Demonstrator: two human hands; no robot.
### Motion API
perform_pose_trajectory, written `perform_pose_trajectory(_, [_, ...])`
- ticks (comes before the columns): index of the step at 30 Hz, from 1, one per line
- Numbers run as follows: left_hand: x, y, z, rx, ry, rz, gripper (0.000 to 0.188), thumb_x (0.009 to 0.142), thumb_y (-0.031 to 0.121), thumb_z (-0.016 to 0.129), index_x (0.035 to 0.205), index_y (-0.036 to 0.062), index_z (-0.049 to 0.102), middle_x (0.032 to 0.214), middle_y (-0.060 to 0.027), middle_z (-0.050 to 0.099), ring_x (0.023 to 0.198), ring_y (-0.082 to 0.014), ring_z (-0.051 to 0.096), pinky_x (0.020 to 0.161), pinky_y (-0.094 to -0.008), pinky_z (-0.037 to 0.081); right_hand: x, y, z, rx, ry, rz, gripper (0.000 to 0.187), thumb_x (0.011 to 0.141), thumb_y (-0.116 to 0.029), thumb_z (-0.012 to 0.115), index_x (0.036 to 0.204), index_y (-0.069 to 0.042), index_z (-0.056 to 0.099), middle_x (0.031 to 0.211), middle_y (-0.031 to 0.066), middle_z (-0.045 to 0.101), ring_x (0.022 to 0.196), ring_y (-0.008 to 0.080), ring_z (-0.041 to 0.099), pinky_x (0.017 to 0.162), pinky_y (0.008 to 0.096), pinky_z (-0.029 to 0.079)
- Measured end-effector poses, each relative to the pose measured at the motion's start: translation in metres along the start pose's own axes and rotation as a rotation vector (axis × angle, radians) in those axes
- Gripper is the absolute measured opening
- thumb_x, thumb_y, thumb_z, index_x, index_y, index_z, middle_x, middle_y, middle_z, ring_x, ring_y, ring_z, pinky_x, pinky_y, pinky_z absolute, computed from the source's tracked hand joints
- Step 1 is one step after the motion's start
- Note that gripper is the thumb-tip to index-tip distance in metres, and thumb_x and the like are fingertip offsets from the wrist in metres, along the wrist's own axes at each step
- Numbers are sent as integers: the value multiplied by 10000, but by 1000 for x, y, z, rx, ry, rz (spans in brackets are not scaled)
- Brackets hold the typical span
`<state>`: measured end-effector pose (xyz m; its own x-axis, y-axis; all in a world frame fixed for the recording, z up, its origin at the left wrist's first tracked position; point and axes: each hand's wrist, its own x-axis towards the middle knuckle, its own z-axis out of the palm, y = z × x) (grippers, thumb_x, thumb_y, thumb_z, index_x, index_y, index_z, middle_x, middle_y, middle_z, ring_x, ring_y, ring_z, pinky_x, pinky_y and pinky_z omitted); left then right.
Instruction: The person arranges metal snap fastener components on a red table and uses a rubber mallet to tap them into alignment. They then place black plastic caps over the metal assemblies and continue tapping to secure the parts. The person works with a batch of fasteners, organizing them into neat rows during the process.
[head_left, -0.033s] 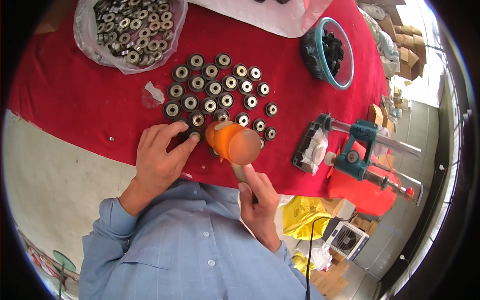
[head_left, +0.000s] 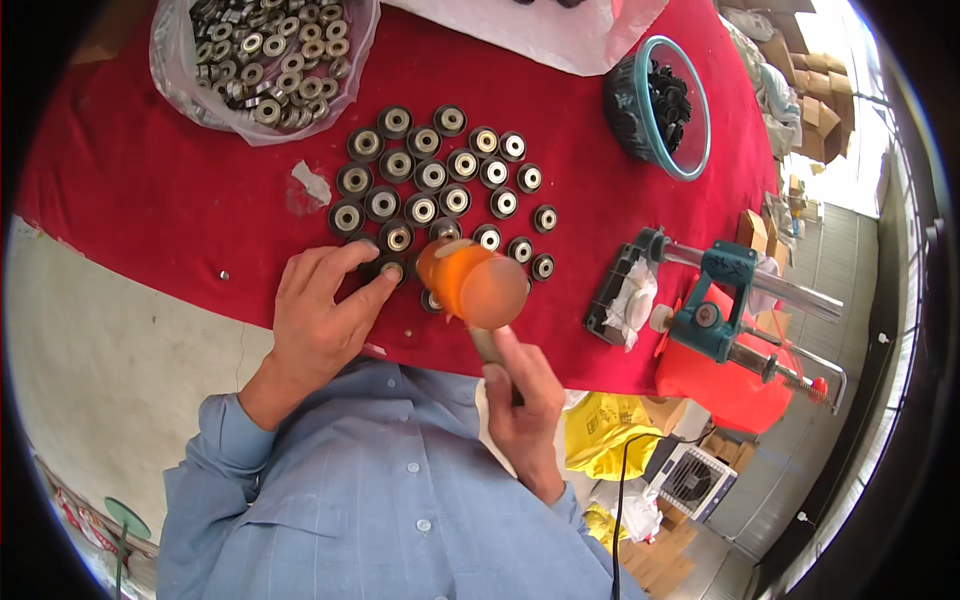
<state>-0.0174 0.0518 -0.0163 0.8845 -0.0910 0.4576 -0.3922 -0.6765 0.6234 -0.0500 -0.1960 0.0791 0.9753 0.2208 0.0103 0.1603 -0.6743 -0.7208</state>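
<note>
My right hand (head_left: 527,405) is wrapped around the handle of a mallet (head_left: 490,290), whose translucent orange head is raised over the near edge of a group of rollers. My left hand (head_left: 325,310) rests on the table to the left of the mallet. Its thumb and index finger are at a black roller with a metal bearing (head_left: 392,270) in its middle, the thumb tip against it. Several similar black rollers (head_left: 421,209) lie spread out beyond both hands. The mallet head hides part of some of them.
A clear plastic bag of loose bearings (head_left: 270,60) lies at the far left on the red cloth (head_left: 250,210). At the far right stands a teal-rimmed bowl (head_left: 648,150) of black parts. A green hand press (head_left: 715,300) is at the right edge, near a white scrap (head_left: 630,305).
The mallet head and my right hand have shifted very slightly to the right. My left hand keeps its place at the roller.
</note>
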Motion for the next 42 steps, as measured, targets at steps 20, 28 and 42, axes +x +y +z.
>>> perform_pose_trajectory(20, [0, 1, 0, -3, 6, -17, 330, 800, 34, 880, 1114, 133, 847, 1217, -78, 723, 983, -278, 673, 815, -401, 528, 50, 21, 10, -80, 101, -50, 467, 1094, -56, 635, 1552, 28, 597, 1203, 127, 757, 814, 84, 642, 731, 233, 543])
perform_pose_trajectory(28, [-3, -2, 1, 11, 14, -8, 327, 808, 71, 834, 1130, 129, 838, 1243, -49, 693, 1027, -268, 656, 833, -410, 514, 16, 3, -19, 1, 179, -85, 446, 1087, -56, 652, 1517, 51, 608, 1090, 128, 755, 834, 127, 678, 746, 262, 540])
perform_pose_trajectory(42, [-1, -1, 1, 2, 20, -9, 321, 811, 68, 842, 1125, 135, 827, 1232, -47, 698, 1011, -264, 655, 816, -410, 515, 46, -2, 12, -71, 67, -94, 536, 958, 78, 701, 1485, -15, 667, 1012, 162, 729, 818, 235, 674, 749, 344, 559])
